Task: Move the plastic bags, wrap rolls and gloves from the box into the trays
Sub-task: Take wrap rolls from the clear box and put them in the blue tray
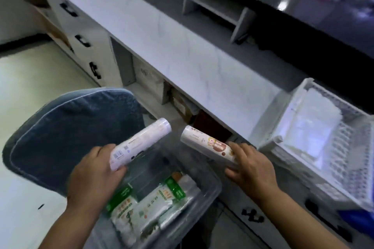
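My left hand [95, 176] grips a white wrap roll [139, 141] with a barcode, held tilted above the clear plastic box [212, 186]. My right hand [251, 168] grips a second white wrap roll [204, 141] with an orange-brown label, its free end pointing up-left. Both rolls hover over the box's far rim. Inside the box lie several green-and-white packets [153, 206]. White mesh trays [344, 159] stand on the right of the counter; the nearest holds a white packet [311, 123].
A white marble counter [182, 46] runs diagonally, with a small grey shelf unit [218, 8] on it. A blue cushioned chair [66, 133] stands left of the box. Drawers with black handles [81, 40] line the cabinet front. Pale floor lies at left.
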Available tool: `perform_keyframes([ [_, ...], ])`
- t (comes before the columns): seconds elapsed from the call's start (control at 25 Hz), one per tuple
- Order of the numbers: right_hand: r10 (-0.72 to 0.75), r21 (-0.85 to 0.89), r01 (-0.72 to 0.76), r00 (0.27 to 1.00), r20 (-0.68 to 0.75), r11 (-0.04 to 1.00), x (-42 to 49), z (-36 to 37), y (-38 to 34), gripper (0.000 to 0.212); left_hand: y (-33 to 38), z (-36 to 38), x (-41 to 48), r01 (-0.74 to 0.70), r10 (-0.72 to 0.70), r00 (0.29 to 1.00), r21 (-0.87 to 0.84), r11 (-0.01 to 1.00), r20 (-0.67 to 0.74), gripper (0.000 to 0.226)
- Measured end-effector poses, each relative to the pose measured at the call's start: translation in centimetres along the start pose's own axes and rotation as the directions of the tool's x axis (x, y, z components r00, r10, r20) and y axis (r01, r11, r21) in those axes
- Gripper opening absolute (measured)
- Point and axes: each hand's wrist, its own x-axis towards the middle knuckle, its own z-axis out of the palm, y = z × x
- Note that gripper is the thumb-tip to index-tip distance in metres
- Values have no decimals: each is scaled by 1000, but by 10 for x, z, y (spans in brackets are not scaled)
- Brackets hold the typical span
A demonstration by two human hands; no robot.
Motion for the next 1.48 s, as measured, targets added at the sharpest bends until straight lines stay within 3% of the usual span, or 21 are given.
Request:
perform_keyframes([
  [0.24, 250, -53, -264, 950, -189, 963, -107, -68, 85, 62, 132, 2, -6, -283, 293, 956, -187, 941, 24, 41],
  [0.4, 401, -51, -426, 881, -252, 903, -177, -95, 141, 60, 209, 14, -29, -432, 447, 894, -199, 880, 37, 46],
  [0.64, 533, -79, -573, 797, -284, 816, -277, -109, 255, 58, 309, 34, -78, -517, 543, 838, -242, 821, 55, 48],
  [0.84, 449, -157, -465, 885, -126, 871, -309, -97, 340, 62, 371, 56, -110, -483, 503, 864, -231, 844, 30, 42],
  [1.12, 313, 19, -318, 942, 122, 948, -308, -55, 396, 44, 423, 92, -147, -409, 414, 910, -188, 893, -18, 45],
  [1.32, 312, 86, -316, 948, 60, 945, -310, -57, 409, 17, 440, 103, -150, -406, 404, 914, -105, 908, -45, 52],
  [1.48, 194, 178, -191, 981, -2, 965, -287, -63, 393, 18, 453, 107, -147, -446, 444, 895, -64, 893, -48, 50],
])
